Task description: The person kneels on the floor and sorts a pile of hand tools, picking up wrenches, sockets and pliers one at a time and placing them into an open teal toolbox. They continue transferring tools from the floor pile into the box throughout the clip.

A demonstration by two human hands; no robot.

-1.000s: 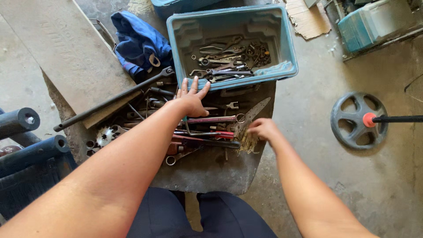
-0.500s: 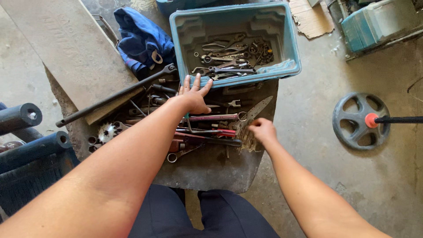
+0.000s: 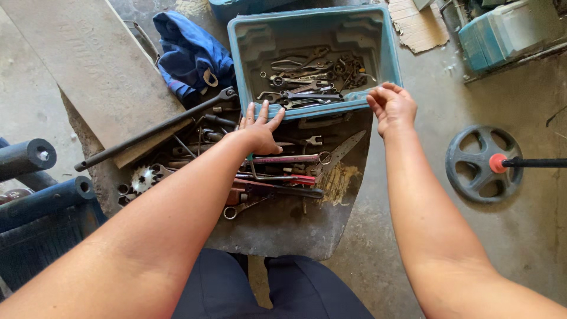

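Far left: dark blue cylinders [image 3: 26, 158] lie at the left edge of the frame, well apart from the hands
Upper left: a grey slab [image 3: 88, 65] runs diagonally, with a long black bar [image 3: 155, 128] leaning across its lower edge
Blue cloth [image 3: 190, 54]: bunched just left of the tub, upper middle
Left hand [image 3: 258, 131]: middle of the frame, palm down on the heap of tools [image 3: 260, 171], fingers [image 3: 264, 110] spread flat and straight, their tips touching the tub's near wall, gripping nothing
Heap of tools: wrenches, a red-handled tool and a toothed wheel piled on the dark mat [image 3: 283, 227] below the tub
Blue tub [image 3: 243, 65]: upper middle, holding pliers, spanners and rings on its floor
Saw blade [image 3: 345, 146]: lies slanted on the mat, right of the heap
Right hand [image 3: 391, 105]: at the tub's near right corner, fingers curled inward; whether they pinch anything I cannot tell
Far right: a grey weight plate [image 3: 479, 163] with a red-capped bar lies on the concrete floor [image 3: 520, 236]
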